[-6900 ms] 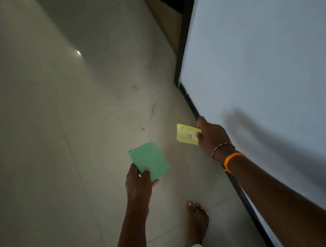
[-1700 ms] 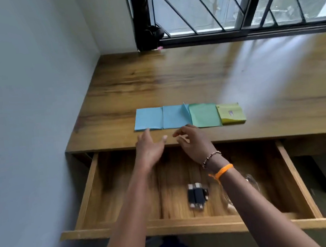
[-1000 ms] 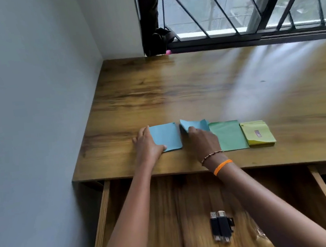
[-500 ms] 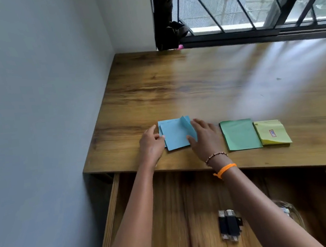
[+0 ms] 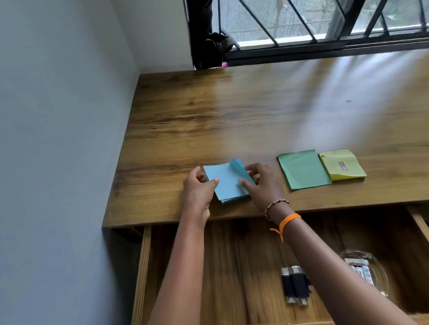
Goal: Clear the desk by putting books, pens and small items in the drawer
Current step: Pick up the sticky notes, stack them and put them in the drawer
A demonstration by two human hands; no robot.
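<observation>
A stack of blue paper pads point(image 5: 227, 182) lies on the wooden desk point(image 5: 256, 120) near its front edge, one top corner curled up. My left hand point(image 5: 198, 190) grips the stack's left side, thumb on top. My right hand point(image 5: 262, 183) holds its right side, fingers curled at the edge. To the right lie a green pad point(image 5: 302, 169) and a yellow pad point(image 5: 342, 164) with a small label. The drawer point(image 5: 146, 275) below stands pulled out.
In the drawer lie two black USB sticks point(image 5: 295, 287) and a clear glass dish point(image 5: 365, 271) holding small items. A grey wall point(image 5: 43, 154) borders the desk on the left. A barred window point(image 5: 324, 5) runs along the back.
The two blue pads, side by side a second ago, are now one stack. Both hands have closed in on its sides. The view has shifted left.
</observation>
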